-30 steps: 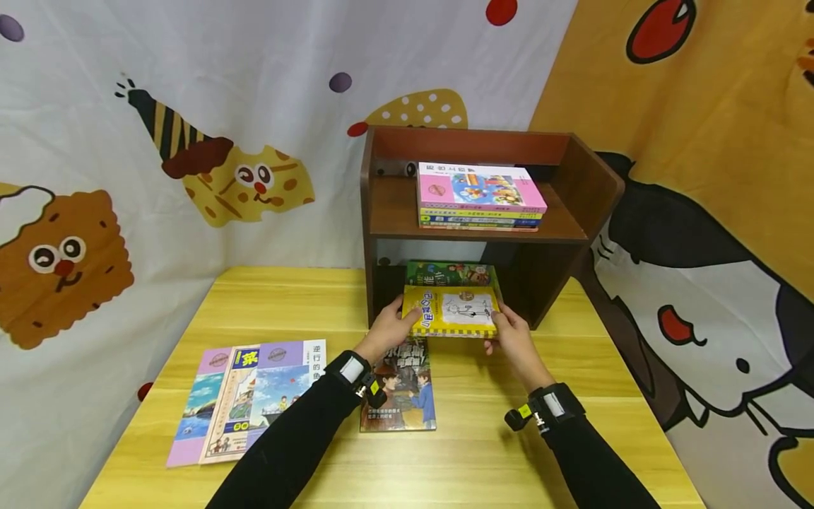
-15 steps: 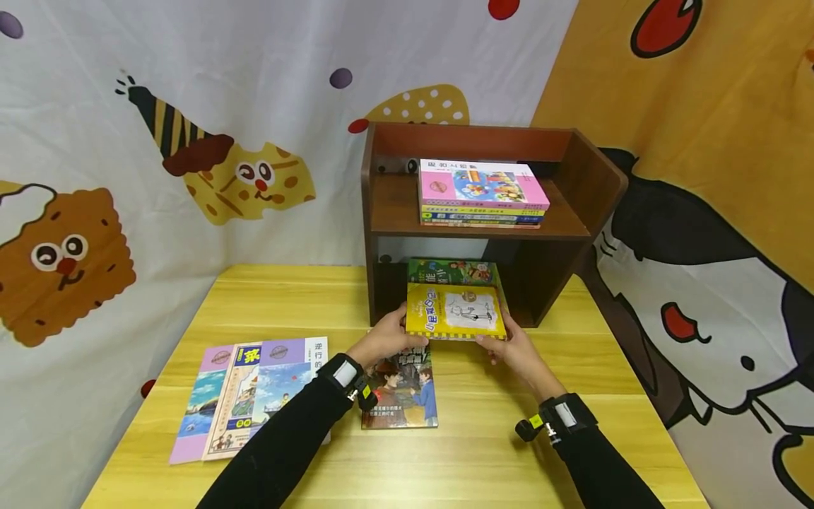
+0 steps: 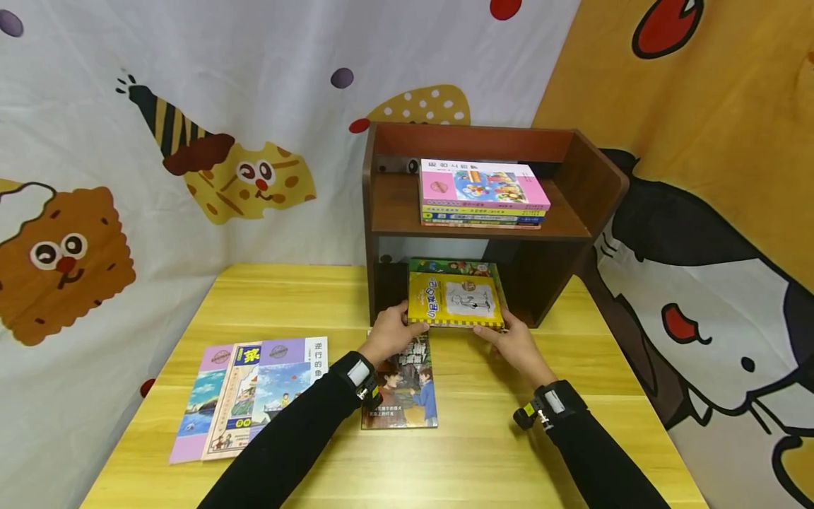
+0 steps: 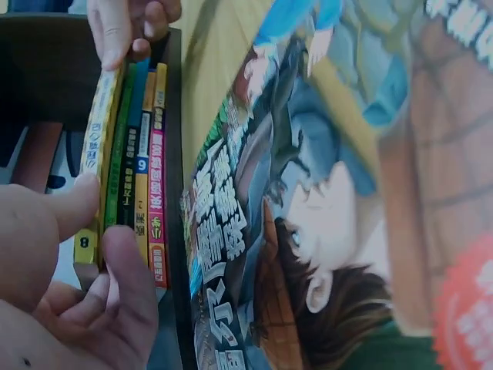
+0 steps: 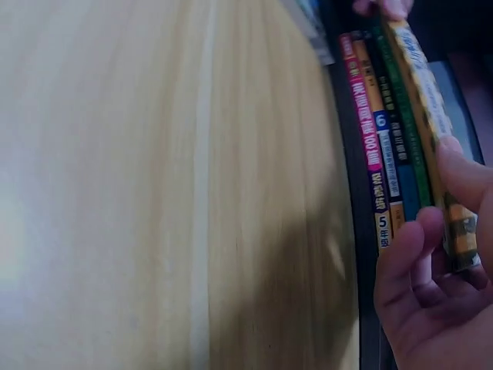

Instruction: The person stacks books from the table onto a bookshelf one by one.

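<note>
The left hand (image 3: 389,334) pinches one end of the yellow book (image 3: 454,300) and the right hand (image 3: 514,346) grips the other – it lies between them, over a stack of books (image 4: 140,169) in the lower part of the shelf (image 3: 548,272). Beyond and above both hands sits a pile of books (image 3: 483,192). Below the left hand – a dark book (image 3: 407,396) on the surface (image 3: 483,459); farther left, three overlapping books (image 3: 237,403).

White and orange cartoon-print cloth (image 3: 254,63), yellow wood-grain table (image 3: 483,452)
</note>
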### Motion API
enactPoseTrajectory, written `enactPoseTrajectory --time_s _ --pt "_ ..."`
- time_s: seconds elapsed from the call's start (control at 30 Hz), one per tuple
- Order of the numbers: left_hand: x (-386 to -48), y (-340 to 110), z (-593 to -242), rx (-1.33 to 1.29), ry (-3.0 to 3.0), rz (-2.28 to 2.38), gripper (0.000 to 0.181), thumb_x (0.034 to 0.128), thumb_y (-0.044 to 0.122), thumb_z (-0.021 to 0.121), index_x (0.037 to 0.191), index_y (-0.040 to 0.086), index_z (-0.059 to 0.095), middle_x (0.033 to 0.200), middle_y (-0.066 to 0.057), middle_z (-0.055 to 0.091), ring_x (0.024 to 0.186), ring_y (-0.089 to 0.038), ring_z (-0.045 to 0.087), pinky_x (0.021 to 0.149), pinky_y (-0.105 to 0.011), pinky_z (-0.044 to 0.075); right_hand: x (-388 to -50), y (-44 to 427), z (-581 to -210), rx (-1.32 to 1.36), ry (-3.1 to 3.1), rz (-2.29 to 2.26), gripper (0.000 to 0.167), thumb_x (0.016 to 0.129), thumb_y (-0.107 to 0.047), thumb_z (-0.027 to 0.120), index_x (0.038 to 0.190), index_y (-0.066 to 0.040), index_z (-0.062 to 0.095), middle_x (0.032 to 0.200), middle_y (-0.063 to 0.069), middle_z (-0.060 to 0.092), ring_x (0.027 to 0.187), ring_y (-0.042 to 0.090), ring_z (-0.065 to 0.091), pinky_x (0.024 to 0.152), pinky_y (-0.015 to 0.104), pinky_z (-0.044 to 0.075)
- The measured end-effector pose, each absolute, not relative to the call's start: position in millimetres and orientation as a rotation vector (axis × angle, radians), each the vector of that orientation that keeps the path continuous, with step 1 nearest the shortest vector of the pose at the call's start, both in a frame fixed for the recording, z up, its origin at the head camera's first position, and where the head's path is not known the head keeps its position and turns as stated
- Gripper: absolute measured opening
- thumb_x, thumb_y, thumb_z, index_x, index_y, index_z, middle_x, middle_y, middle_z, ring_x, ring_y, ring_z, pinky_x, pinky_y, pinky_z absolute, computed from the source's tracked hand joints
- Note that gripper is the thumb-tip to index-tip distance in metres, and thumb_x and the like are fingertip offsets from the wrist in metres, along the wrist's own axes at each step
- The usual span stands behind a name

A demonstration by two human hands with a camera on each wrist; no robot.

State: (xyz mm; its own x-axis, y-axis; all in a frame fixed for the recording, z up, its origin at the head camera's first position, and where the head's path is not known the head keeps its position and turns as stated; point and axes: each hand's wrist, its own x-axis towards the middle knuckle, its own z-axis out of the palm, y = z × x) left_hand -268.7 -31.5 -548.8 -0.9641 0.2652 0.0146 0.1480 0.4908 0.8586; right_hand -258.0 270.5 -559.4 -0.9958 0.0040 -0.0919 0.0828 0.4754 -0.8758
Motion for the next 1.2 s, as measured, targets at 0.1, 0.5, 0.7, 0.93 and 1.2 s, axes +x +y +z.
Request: enactPoseTrajectory --time_s 0.1,0.5,0.7,0.93,1.2 --pt "-272 -30 -547 0.342 2.704 1.442 0.077 0.0895 0.045 0.068 0.147 0.003 0.038 0.052 0.0 0.044 0.037 -0.014 0.034 0.036 -0.028 0.025 -262 268 -559 0.037 2.819 -1.414 0.086 0.08 -0.06 0.069 0.15 -0.022 0.038 0.12 0.011 0.061 0.093 0.027 0.059 0.075 0.042 0.049" --pt "-276 -23 -547 0.341 2.931 1.274 0.048 0.0936 0.037 0.065 0.129 0.005 0.062 0.05 -0.001 0.051 0.037 -0.016 0.045 0.035 -0.027 0.026 -272 266 -562 0.01 2.985 -1.172 0.063 0.087 -0.059 0.062 0.139 -0.028 0.045 0.067 0.008 0.062 0.048 0.022 0.057 0.038 0.035 0.041" --pt "-279 -22 -552 0.32 2.958 1.301 0.037 0.0944 0.036 0.064 0.118 0.008 0.067 0.055 0.001 0.055 0.042 -0.015 0.05 0.038 -0.028 0.032 -278 267 -563 -0.063 3.028 -1.151 0.061 0.09 -0.054 0.061 0.142 -0.025 0.043 0.063 0.007 0.06 0.042 0.024 0.055 0.036 0.037 0.041" --pt "-280 -19 -547 0.29 3.018 1.271 0.034 0.093 0.034 0.066 0.112 0.006 0.071 0.049 0.001 0.051 0.038 -0.015 0.046 0.036 -0.027 0.027 -285 267 -563 -0.044 3.008 -1.118 0.072 0.09 -0.057 0.058 0.15 -0.025 0.032 0.058 0.009 0.061 0.038 0.025 0.056 0.037 0.039 0.042" --pt "-283 -19 -545 0.28 2.973 1.315 0.043 0.093 0.033 0.067 0.123 0.002 0.066 0.048 0.001 0.053 0.036 -0.014 0.047 0.035 -0.027 0.029 -286 266 -560 0.0 2.988 -1.12 0.075 0.089 -0.059 0.058 0.151 -0.03 0.029 0.063 0.009 0.064 0.042 0.028 0.059 0.038 0.039 0.043"
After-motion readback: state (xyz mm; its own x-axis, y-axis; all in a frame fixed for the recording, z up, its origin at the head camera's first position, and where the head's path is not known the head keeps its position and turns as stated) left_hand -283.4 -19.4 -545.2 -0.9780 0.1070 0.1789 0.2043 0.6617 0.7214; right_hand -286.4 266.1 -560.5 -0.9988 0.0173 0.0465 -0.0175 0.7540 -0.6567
